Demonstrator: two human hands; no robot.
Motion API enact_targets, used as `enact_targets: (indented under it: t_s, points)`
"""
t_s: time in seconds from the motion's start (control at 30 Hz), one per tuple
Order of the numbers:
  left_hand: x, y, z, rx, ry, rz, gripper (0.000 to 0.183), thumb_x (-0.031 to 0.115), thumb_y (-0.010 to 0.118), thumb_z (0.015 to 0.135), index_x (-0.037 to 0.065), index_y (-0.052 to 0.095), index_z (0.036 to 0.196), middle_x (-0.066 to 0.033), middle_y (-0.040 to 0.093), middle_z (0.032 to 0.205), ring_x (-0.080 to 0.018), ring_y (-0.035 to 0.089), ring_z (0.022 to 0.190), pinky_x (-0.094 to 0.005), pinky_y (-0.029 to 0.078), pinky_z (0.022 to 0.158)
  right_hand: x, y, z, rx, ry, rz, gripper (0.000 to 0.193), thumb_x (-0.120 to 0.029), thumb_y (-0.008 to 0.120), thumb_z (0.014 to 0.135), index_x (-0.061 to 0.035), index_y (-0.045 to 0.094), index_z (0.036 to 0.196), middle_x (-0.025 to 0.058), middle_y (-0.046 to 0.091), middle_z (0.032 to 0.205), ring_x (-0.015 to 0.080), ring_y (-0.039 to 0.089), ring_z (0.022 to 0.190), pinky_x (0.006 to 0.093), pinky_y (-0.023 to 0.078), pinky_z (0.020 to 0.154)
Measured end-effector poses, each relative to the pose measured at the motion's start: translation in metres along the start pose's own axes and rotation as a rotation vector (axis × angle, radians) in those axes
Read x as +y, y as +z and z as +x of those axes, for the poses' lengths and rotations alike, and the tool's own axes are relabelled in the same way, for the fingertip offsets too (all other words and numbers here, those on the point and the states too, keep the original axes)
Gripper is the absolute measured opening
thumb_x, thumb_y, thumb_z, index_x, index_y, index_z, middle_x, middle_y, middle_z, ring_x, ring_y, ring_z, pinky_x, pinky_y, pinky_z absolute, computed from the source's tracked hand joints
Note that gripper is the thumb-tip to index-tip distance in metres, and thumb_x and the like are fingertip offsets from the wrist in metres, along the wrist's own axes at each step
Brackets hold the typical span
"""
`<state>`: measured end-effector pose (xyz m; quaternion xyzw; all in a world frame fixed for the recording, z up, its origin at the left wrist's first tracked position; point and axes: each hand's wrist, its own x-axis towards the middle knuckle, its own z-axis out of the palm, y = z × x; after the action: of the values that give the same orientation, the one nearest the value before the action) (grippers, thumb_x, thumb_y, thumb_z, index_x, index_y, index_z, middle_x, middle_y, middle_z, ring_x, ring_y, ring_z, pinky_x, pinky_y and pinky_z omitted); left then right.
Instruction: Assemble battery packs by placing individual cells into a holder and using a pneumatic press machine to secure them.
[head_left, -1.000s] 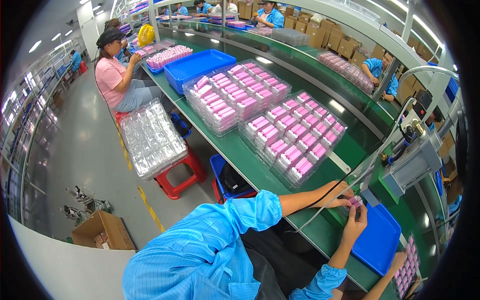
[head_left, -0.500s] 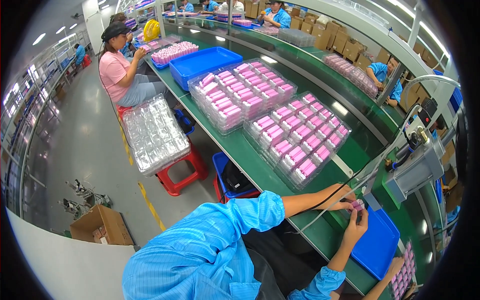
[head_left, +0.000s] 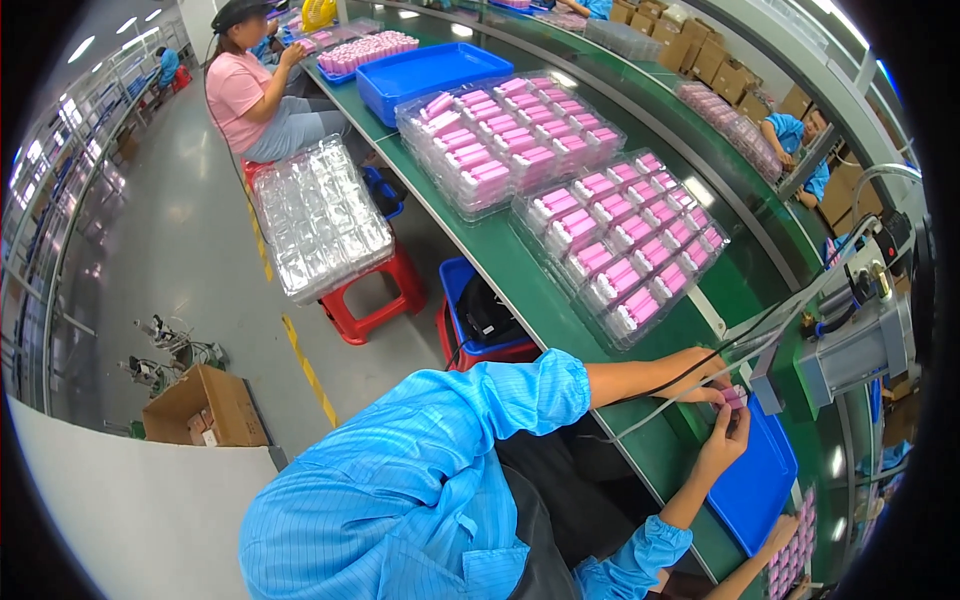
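Your left hand (head_left: 700, 375) and right hand (head_left: 725, 440) both pinch one small pink part (head_left: 735, 397), fingers closed on it, just above the blue tray (head_left: 755, 490) beside the grey press (head_left: 850, 345) on the green bench (head_left: 560, 300).

Single head-worn fisheye, high and tilted, down over the green workbench (head_left: 560, 300)

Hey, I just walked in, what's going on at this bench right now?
A person in a blue smock sits at a green workbench, both hands at a grey machine. The left hand and right hand hold a small pink part between them, above a blue tray. Clear trays of pink parts are stacked along the bench. Farther up, another person in a pink shirt works seated.
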<state>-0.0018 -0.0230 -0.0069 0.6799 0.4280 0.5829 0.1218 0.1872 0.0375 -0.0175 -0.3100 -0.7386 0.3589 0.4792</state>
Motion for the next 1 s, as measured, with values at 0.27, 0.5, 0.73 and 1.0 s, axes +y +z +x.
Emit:
enact_targets:
  t_s: [0.27, 0.5, 0.73, 1.0]
  points:
    - [-0.001, 0.001, 0.003, -0.024, -0.014, 0.005, 0.029, 0.029, 0.072, 0.085, 0.003, 0.07, 0.097, -0.0152, 0.068, 0.098, -0.0345, 0.064, 0.093, -0.0431, 0.051, 0.081, 0.017, -0.004, 0.002, 0.033, -0.051, -0.063, 0.027, -0.015, 0.065, 0.098, 0.0051, 0.061, 0.115, 0.0074, 0.064, 0.1, 0.0141, 0.059, 0.091, 0.0274, 0.049, 0.084]
    - [0.005, -0.006, 0.004, -0.004, 0.011, 0.061, 0.03, 0.03, 0.072, 0.085, 0.003, 0.07, 0.096, -0.015, 0.068, 0.096, -0.0342, 0.063, 0.093, -0.0422, 0.051, 0.08, 0.013, -0.001, 0.005, -0.001, -0.039, -0.052, 0.03, -0.012, 0.066, 0.094, 0.0044, 0.062, 0.119, 0.0123, 0.064, 0.115, 0.0233, 0.06, 0.106, 0.0338, 0.046, 0.093]
    - [0.008, -0.001, 0.002, -0.04, -0.044, 0.065, 0.029, 0.028, 0.073, 0.085, 0.003, 0.07, 0.099, -0.0153, 0.069, 0.1, -0.0342, 0.063, 0.095, -0.0415, 0.051, 0.081, 0.001, -0.004, -0.002, -0.001, 0.007, -0.081, 0.029, -0.01, 0.065, 0.094, 0.0033, 0.063, 0.119, 0.0114, 0.064, 0.115, 0.0219, 0.06, 0.107, 0.0334, 0.047, 0.093]
    - [0.004, 0.01, 0.001, -0.061, -0.157, -0.102, 0.028, 0.023, 0.078, 0.082, 0.005, 0.073, 0.103, -0.0164, 0.07, 0.104, -0.0305, 0.068, 0.097, -0.0388, 0.055, 0.081, -0.016, -0.004, -0.009, 0.04, -0.035, -0.077, 0.024, -0.011, 0.069, 0.092, 0.0008, 0.067, 0.113, 0.0116, 0.069, 0.108, 0.0231, 0.063, 0.102, 0.0338, 0.048, 0.092]
